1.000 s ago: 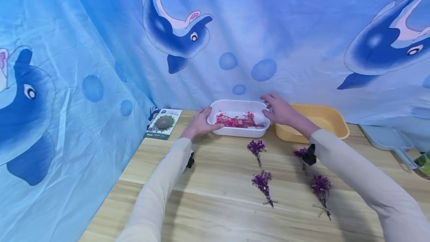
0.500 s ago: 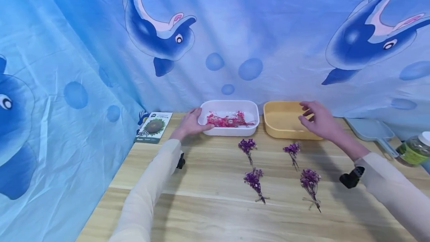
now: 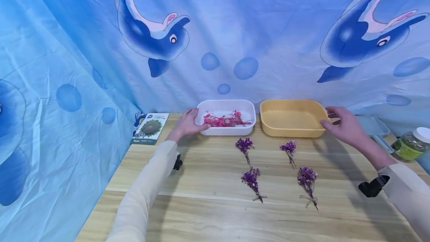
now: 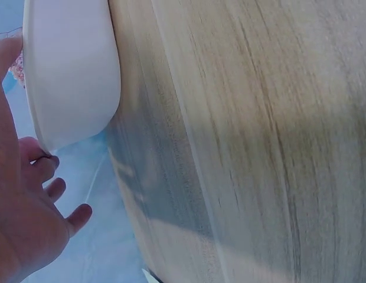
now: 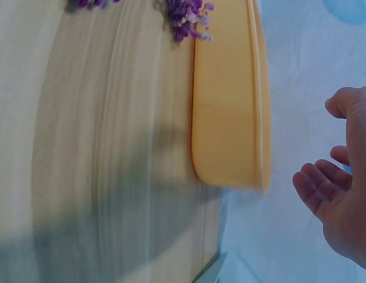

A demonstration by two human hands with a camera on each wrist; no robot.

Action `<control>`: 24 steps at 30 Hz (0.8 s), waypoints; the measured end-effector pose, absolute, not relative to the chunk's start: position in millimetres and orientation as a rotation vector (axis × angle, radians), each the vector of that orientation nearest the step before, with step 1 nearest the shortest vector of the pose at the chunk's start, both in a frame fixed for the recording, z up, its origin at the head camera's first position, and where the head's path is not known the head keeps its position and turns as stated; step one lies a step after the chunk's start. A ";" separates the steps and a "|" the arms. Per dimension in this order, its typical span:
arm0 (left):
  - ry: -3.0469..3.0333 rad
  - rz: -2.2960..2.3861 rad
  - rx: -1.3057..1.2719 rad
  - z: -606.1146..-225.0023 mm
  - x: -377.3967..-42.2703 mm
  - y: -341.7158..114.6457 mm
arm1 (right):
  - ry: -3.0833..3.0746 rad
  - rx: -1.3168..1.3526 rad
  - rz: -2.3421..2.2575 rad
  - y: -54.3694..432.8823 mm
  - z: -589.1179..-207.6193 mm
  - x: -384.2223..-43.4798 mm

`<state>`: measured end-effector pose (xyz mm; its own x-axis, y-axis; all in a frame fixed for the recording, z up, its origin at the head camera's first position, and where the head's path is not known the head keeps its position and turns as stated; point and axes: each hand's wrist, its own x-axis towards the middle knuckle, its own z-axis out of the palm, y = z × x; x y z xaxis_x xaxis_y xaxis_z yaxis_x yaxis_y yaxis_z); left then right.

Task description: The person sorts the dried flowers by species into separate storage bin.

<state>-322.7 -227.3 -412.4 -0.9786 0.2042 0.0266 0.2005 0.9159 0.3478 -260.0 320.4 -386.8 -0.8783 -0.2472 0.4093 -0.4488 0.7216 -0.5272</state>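
White tray (image 3: 228, 132) sits right of the left hand (image 3: 187, 123), which pinches its end; uneven pull could spill the pink flowers (image 3: 223, 120). Yellow tray (image 3: 292, 133) lies left of the right hand (image 3: 346, 127), fingers loose, apart; careless reach might bump it.

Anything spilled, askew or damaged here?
Nothing stands out. The white tub and yellow tub sit upright side by side, pink flowers lie inside the white one, and four purple flower bunches lie on the wooden table; no spill or breakage shows.
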 end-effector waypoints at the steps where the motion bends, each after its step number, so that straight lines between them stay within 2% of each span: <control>1: 3.066 0.556 0.319 -412.9 -322.8 -227.6 | -2.624 0.532 0.915 321.8 -387.1 -259.4; 15: 3.093 0.616 0.339 -418.9 -319.4 -227.8 | -2.830 0.403 0.894 326.5 -388.2 -261.1; 24: 3.113 0.673 0.379 -424.6 -317.8 -230.2 | -2.929 0.381 0.911 332.9 -394.3 -274.1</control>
